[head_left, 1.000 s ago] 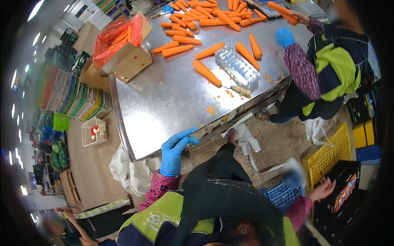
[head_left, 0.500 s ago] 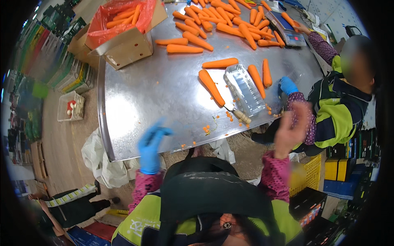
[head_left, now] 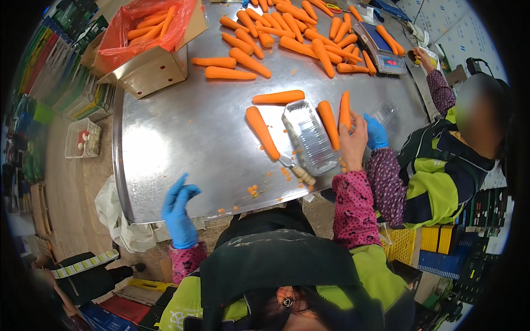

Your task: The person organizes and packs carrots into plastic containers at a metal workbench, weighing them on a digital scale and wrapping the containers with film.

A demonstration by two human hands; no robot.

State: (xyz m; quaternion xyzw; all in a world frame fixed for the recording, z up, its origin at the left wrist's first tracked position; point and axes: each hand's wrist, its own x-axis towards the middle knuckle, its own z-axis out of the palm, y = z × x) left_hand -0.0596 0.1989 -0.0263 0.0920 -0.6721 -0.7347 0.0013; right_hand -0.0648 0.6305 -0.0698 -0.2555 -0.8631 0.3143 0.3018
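Note:
My right hand [head_left: 354, 144], bare, has its fingers closed around the near end of a carrot [head_left: 345, 106] lying right of a clear plastic tray [head_left: 310, 138]. Another carrot [head_left: 328, 124] lies between that tray and my hand. My left hand [head_left: 179, 212], in a blue glove, is held above the table's near left edge with fingers apart and nothing in them. Left of the tray are a carrot lying crosswise [head_left: 279, 97], a slanted carrot [head_left: 263, 133] and a wooden-handled tool [head_left: 302, 175] with a thin metal end, partly beside that carrot's tip.
The metal table [head_left: 165, 121] bears a carrot pile [head_left: 298, 33] at the back, beside a scale [head_left: 391, 65]. A cardboard box [head_left: 157, 71] lined with red plastic holds carrots. On the right, a co-worker's blue-gloved hand [head_left: 376, 132] is beside another clear tray [head_left: 386, 113]. Orange scraps [head_left: 253, 190] lie near the front edge.
My right hand has come forward from above the near edge and closed on the carrot. My left hand has moved slightly left and lower. A second clear tray now shows by the co-worker's glove.

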